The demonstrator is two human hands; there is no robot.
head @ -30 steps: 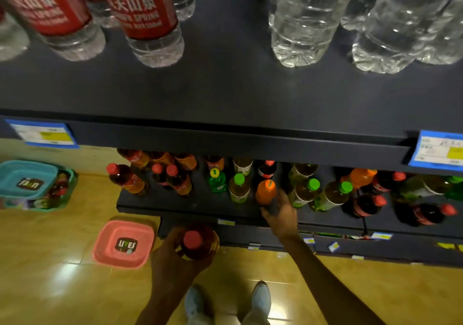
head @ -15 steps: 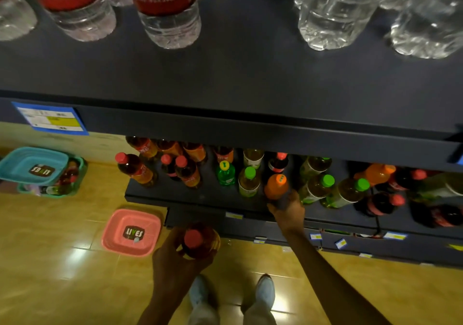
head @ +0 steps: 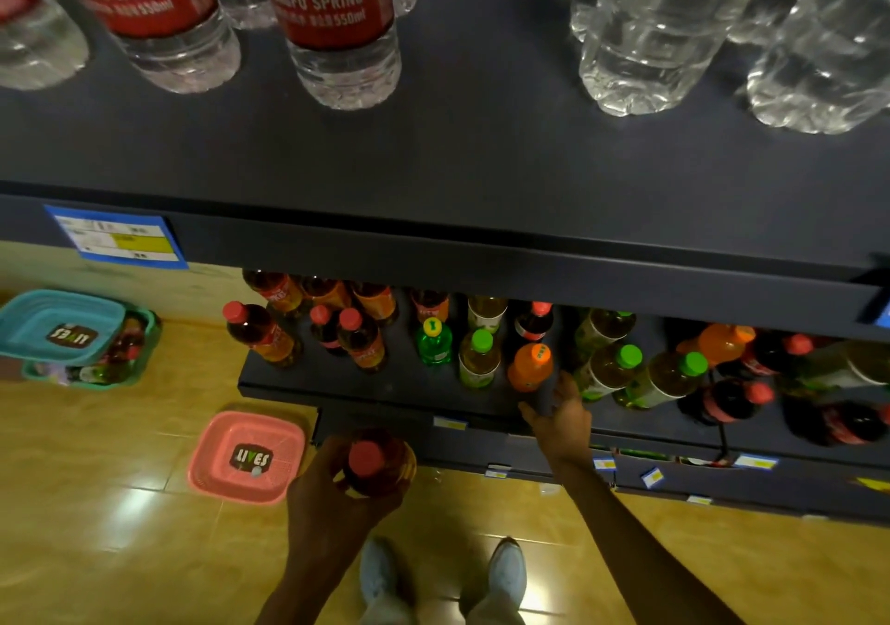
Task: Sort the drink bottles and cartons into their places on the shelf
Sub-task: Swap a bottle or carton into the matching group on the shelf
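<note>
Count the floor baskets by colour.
Pink basket: 1
Blue basket: 1, sitting on top of the green one
Green basket: 1, with bottles inside
Total: 3

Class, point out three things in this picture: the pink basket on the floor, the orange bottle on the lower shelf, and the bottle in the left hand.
pink basket [head: 212,460], head view, bare floor of the basket.
orange bottle [head: 529,368], head view, body.
red-capped bottle [head: 367,457], head view, cap.
</note>
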